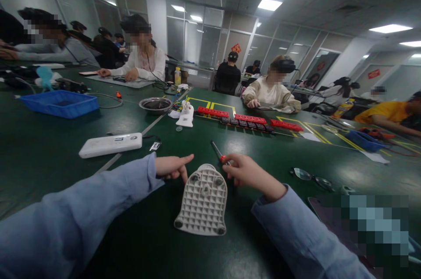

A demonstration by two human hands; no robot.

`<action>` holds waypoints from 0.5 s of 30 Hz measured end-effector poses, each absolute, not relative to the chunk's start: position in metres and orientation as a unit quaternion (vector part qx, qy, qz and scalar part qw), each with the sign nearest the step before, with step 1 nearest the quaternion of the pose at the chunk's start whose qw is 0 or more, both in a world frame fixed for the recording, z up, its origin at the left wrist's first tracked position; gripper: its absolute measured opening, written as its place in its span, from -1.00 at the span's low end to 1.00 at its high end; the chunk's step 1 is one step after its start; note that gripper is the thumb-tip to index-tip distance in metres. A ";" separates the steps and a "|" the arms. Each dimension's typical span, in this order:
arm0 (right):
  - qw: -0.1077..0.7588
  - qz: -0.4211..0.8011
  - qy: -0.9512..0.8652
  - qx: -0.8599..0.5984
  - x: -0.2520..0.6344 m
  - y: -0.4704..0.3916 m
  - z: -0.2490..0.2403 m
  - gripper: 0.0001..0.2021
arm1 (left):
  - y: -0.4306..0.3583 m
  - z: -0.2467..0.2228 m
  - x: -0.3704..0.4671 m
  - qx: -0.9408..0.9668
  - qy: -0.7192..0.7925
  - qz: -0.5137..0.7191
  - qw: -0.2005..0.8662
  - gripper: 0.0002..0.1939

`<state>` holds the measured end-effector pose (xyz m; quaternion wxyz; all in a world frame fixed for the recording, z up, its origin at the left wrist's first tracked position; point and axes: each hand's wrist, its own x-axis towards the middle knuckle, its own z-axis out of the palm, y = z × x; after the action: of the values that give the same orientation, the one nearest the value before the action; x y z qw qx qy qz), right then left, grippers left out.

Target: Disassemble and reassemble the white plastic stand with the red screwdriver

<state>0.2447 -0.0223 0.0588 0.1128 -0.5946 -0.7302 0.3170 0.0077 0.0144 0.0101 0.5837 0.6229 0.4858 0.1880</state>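
Observation:
A pale grey-white plastic base [204,206] with a gridded underside and dark round feet lies on the green table between my arms. My left hand [173,167] is at its upper left edge, thumb stretched out and a finger pointing down beside the rim; nothing shows in it. Whether that finger touches the base I cannot tell. On the other side, my right hand [245,171] is closed round the red handle of a screwdriver [217,150]. Its metal shaft points away to the upper left, above the table. The fingers partly hide the handle.
A white oblong device [111,144] lies to the left, with a blue tray [61,103] and a metal bowl [155,104] farther back. Red strips [250,119] cross the table ahead. Glasses [311,177] and a dark flat device [332,226] lie right. Several people sit around.

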 end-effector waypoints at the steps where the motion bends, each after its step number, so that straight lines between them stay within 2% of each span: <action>1: 0.138 0.241 -0.730 -0.625 0.248 -0.019 0.058 -0.79 | 0.020 0.015 0.004 0.501 0.485 0.203 0.687 -0.60; 3: 0.168 0.155 -0.718 -0.657 0.250 -0.013 0.049 -0.78 | 0.027 0.023 0.004 0.341 0.458 0.265 0.777 -0.76; 4: 0.172 0.146 -0.714 -0.662 0.249 -0.010 0.042 -0.74 | 0.028 0.024 0.006 0.312 0.446 0.312 0.779 -0.79; 9: 0.189 0.173 -0.721 -0.644 0.244 -0.003 0.014 -0.54 | 0.017 0.023 0.029 0.221 0.423 0.416 0.774 -0.68; 11: 0.226 0.200 -0.719 -0.626 0.246 0.000 0.018 -0.49 | 0.013 0.031 0.035 0.198 0.411 0.437 0.775 -0.66; 15: 0.329 0.244 -0.687 -0.600 0.254 -0.001 0.057 -0.59 | 0.010 0.067 0.041 0.188 0.362 0.474 0.780 -0.70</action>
<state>0.2540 -0.0012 0.0567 0.3292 -0.5998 -0.6873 0.2439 0.0414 0.0104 0.0670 0.7803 0.1876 0.3625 0.4738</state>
